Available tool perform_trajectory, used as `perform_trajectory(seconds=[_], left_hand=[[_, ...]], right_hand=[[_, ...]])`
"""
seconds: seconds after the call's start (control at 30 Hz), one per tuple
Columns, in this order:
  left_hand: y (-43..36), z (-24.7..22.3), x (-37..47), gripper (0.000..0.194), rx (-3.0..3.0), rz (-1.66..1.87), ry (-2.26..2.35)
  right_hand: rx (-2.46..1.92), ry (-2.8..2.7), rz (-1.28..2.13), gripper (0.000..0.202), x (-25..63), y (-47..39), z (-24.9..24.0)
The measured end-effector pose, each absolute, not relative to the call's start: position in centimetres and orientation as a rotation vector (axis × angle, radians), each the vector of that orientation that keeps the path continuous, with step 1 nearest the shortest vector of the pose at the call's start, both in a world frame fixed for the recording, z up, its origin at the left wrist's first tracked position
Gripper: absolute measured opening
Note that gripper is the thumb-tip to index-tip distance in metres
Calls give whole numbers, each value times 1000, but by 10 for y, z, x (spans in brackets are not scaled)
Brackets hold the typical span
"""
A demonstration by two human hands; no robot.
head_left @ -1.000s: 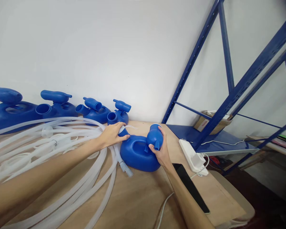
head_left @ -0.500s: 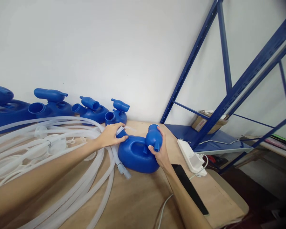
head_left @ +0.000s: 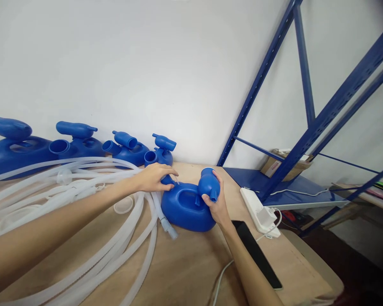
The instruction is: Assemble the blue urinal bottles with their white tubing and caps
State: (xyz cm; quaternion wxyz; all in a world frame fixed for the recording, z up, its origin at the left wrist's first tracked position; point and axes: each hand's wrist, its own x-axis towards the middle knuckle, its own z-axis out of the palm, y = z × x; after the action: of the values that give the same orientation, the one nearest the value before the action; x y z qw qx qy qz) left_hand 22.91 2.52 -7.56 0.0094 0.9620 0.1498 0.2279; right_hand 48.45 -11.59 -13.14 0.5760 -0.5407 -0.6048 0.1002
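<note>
A blue plastic urinal bottle [head_left: 185, 216] with an oval handle opening lies on the wooden table in front of me. My left hand [head_left: 158, 176] is closed over the bottle's neck on the left, with the fingers curled across its mouth. A thin translucent strap [head_left: 176, 180] shows by those fingers; any cap beneath them is hidden. With the thumb in front and fingers behind, my right hand [head_left: 218, 204] grips a blue bulb-shaped piece [head_left: 208, 183] with a short spout, at the bottle's right end. Whether the piece is joined to the bottle is hard to see.
Several similar blue bottles [head_left: 130, 154] stand along the wall. Coiled translucent tubes [head_left: 121, 242] spread over the table's left, with a clear round cap [head_left: 124, 205] among them. On the right lie a white power strip [head_left: 257, 212], a black phone [head_left: 258, 257] and a blue shelf [head_left: 293, 187].
My left hand has moved over the bottle's mouth, covering the whitish cap that showed beneath its fingers. The right hand keeps its grip. The view has shifted slightly left.
</note>
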Motion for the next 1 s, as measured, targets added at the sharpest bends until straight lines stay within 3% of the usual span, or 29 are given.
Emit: perform_trajectory(seconds=[0.07, 0.23, 0.43, 1.0], left_hand=[[22, -72, 236, 25, 3023, 675, 427], [18, -76, 247, 30, 3033, 710, 458], [16, -80, 247, 12, 3031, 788, 475], [8, -89, 251, 9, 3198, 1031, 477]], right_hand=[[-1260, -1414, 223, 98, 485, -116, -132], [-1247, -1409, 220, 95, 486, -116, -134], [-1245, -1420, 176, 96, 488, -114, -135], [-1271, -1394, 167, 101, 486, -119, -136]])
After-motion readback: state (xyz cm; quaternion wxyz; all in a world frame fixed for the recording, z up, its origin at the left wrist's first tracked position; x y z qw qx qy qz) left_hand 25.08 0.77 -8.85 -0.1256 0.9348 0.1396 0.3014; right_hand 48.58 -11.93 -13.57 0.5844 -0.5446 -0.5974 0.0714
